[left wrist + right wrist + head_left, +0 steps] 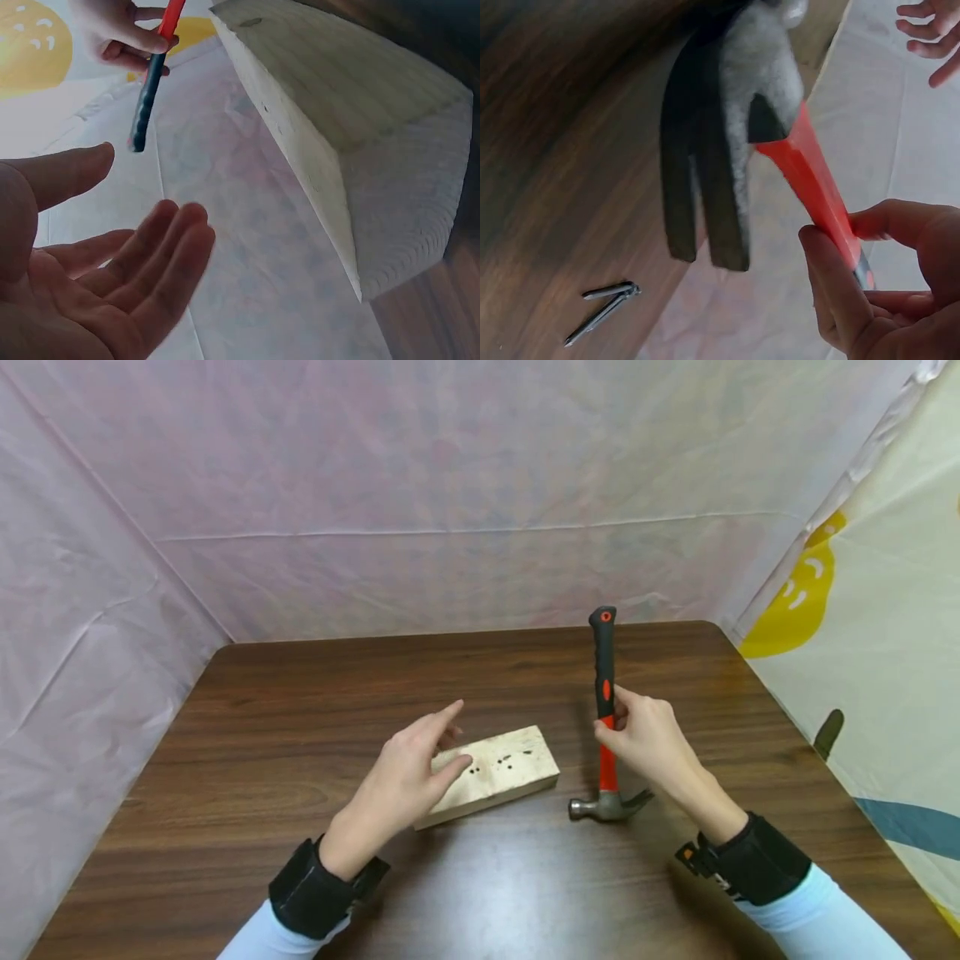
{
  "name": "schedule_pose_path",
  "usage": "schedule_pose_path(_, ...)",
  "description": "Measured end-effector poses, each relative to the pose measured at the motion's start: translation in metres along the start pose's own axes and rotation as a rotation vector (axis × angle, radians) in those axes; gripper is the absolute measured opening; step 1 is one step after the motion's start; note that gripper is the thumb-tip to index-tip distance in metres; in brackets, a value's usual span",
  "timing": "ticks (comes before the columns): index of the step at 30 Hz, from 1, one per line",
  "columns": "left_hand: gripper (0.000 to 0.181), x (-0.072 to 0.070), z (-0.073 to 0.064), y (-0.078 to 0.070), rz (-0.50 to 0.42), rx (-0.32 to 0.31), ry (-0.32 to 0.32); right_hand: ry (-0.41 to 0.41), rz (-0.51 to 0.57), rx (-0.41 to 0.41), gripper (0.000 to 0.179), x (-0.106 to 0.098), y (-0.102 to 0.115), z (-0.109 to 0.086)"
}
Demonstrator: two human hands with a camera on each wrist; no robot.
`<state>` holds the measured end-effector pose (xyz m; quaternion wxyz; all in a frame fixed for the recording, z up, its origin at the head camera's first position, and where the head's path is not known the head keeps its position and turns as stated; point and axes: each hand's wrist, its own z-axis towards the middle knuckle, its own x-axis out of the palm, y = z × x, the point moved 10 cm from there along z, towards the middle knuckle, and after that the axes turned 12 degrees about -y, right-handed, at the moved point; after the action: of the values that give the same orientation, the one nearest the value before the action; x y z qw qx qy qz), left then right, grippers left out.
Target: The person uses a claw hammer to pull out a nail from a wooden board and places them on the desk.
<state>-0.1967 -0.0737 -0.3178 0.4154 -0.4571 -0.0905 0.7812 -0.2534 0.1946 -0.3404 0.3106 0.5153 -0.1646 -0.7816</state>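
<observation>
My right hand (651, 735) pinches a claw hammer (606, 752) between thumb and fingers, partway along its red and black handle. The handle end points to the far side of the table, the steel head toward me; whether the head touches the table I cannot tell. In the right wrist view the hammer's claw (705, 180) fills the middle. My left hand (405, 768) hovers by the left part of a pale wooden block (517, 760), fingers apart and holding nothing. Several small dark marks or holes dot the block's top. The left wrist view shows a gap between hand and block.
Two nails (611, 304) lie on the brown wooden table (262, 760) in the right wrist view. Pale cloth (450, 468) hangs behind the table and at the left. A printed cloth (892, 693) hangs on the right side.
</observation>
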Motion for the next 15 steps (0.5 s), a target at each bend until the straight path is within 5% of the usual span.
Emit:
schedule_pose_path(7,0.059,-0.006,0.001,0.011,0.101,0.009,0.000,0.085,-0.055,-0.014,0.014,0.019,-0.005,0.007)
schedule_pose_path(15,0.058,-0.010,-0.004,0.035,0.207,-0.076,0.015,0.194,-0.160,0.017,0.013,0.045,-0.022,0.008)
